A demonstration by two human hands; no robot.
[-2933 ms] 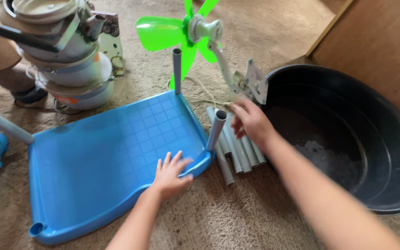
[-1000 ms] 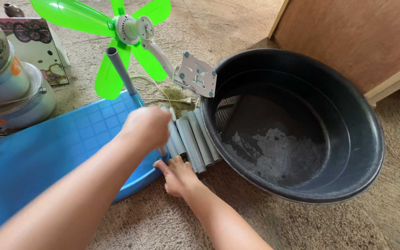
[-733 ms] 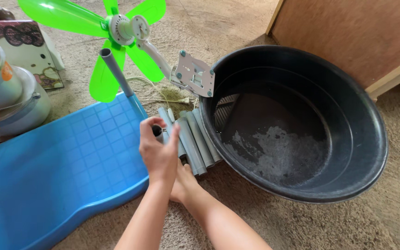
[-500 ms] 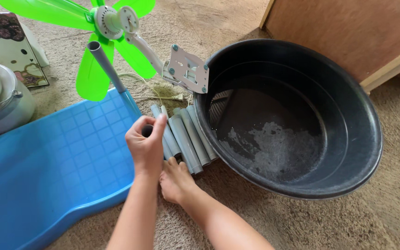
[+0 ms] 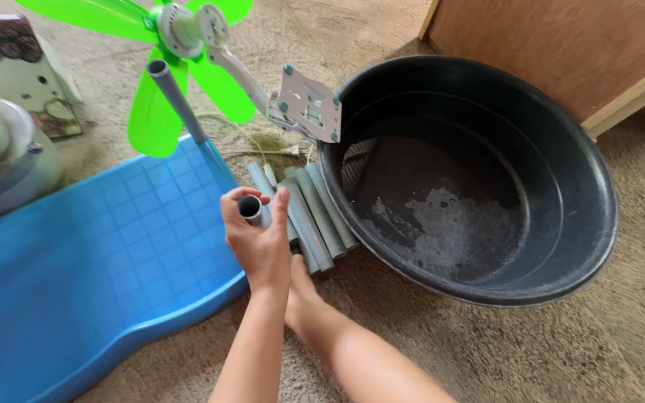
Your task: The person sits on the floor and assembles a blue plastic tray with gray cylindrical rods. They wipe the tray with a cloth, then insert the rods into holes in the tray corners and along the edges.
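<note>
Since half a second ago my left hand [image 5: 257, 242] has drifted right, fingers curled around the upright grey pipe [image 5: 250, 207] at the blue plastic seat [image 5: 98, 261] corner. My right hand [image 5: 301, 298] sits mostly hidden behind it; I cannot tell its grip. Loose grey pipes [image 5: 315, 213] lie between seat and black tub [image 5: 561, 172]. Green fan [image 5: 188, 45] behind.

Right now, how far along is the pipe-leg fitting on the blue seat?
Done: one grey pipe leg stands in the far corner of the blue seat. In hand: the left hand grips a second pipe at the near corner; the right hand sits below. Left: loose pipes lie beside the black tub.
</note>
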